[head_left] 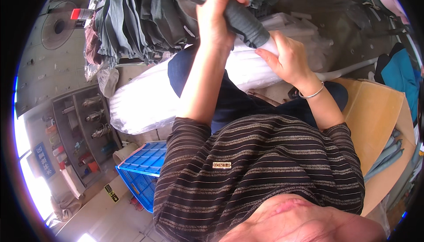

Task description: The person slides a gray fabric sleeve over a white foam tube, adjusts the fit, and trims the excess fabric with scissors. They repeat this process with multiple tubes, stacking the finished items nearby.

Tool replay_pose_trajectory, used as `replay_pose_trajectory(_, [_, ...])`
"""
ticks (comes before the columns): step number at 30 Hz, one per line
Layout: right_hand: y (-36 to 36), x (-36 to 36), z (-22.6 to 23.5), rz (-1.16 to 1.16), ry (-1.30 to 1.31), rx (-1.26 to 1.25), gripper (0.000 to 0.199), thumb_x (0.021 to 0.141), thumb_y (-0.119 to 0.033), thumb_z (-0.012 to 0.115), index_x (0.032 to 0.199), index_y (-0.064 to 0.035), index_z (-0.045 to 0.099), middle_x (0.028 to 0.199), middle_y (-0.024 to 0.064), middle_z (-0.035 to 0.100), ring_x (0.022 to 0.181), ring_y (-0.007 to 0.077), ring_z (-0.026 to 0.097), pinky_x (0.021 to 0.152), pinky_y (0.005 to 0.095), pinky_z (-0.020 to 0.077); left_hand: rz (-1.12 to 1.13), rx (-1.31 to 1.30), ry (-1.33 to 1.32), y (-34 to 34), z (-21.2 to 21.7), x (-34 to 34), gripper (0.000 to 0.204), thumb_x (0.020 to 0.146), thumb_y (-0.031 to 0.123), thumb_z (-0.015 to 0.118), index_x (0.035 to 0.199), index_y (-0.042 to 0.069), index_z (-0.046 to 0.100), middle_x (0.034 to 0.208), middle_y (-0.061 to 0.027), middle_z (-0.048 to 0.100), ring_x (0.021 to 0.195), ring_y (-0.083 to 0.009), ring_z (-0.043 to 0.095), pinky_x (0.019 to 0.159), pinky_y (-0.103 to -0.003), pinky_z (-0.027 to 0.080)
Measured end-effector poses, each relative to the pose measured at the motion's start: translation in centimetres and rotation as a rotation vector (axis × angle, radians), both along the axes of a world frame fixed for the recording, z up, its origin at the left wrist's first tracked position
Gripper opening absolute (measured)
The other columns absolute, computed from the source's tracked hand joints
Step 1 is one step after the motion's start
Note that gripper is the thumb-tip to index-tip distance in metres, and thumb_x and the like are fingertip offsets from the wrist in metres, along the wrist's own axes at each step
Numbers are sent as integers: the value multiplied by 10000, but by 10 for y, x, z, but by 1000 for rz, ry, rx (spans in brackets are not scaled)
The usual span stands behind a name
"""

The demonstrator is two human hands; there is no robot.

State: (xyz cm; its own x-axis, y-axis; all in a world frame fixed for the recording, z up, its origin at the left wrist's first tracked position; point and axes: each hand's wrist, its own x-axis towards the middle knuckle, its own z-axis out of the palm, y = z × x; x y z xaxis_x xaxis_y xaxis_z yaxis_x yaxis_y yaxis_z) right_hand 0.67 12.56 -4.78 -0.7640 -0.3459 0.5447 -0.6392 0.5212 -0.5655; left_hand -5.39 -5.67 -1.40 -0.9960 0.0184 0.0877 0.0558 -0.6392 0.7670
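Near the top, hands (216, 19) grip green cloth (245, 24) and white tube (269, 47), its far end hidden.

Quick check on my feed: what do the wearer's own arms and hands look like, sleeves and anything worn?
Both the left hand and right hand are ungloved, with bare forearms. The left sleeve and right sleeve are black with thin, pale stripes, ending near the elbows. A slim, silver-coloured bangle circles the right wrist; none shows on the left.

White piece (268, 46), partly hidden by cloth (248, 24)
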Motion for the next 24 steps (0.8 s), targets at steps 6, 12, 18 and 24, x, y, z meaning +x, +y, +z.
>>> replay_pose_trajectory(6, [1,-8,3,-77,38,-77,375,821,-332,751,972,-37,575,734,140,638,651,340,642,546,399,483,58,43,67,46,5,21,260,854,141,676,1024,0,538,809,-115,634,746,-221,648,739,-344,540])
replay_pose_trajectory(12, [25,-17,4,7,51,30,427,798,-360,772,1009,-35,590,761,139,660,670,326,657,569,383,500,-37,69,19,10,36,5,264,785,150,691,987,-7,627,953,-110,668,975,-223,614,879,-367,480])
replay_pose_trajectory(18, [8,-12,-6,-24,86,-73,427,799,-367,773,989,-26,598,736,130,653,635,306,651,556,358,497,29,94,94,7,36,-17,280,918,184,640,1141,47,541,864,-32,597,820,-183,590,871,-366,495])
replay_pose_trajectory(24, [2,-18,13,-10,94,-82,417,803,-367,770,988,-34,599,717,119,646,630,300,647,544,356,489,-56,119,8,28,22,-6,486,896,128,661,1293,11,406,856,-90,611,776,-198,604,809,-365,511])
